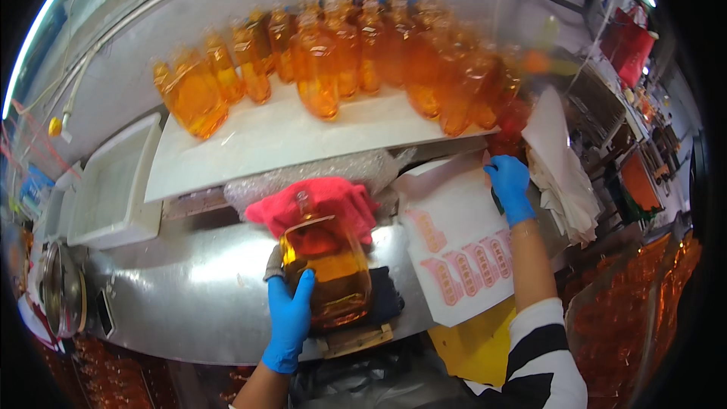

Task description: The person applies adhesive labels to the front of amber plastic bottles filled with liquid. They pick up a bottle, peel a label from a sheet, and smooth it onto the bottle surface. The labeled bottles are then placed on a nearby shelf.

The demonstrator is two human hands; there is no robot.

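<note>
My left hand (288,318), in a blue glove with a grey cover on one finger, is closed around the side of a square glass bottle (337,280) of amber liquid. The bottle lies tilted on a small support, its neck on a bunched pink cloth (341,197). At the far right corner of a white label sheet (424,182), my blue-gloved right hand (509,182) pinches what looks like a small pink label (487,157). Several pink-printed labels (466,273) remain stuck along the sheet's near part.
Many amber bottles (314,68) stand on a white board (280,117) at the back. Bubble wrap (326,173) lies before it. White plastic bins (113,182) stand left on the metal table (189,280). Crumpled white paper (564,159) is beyond my right hand; yellow sheeting (477,341) hangs in front.
</note>
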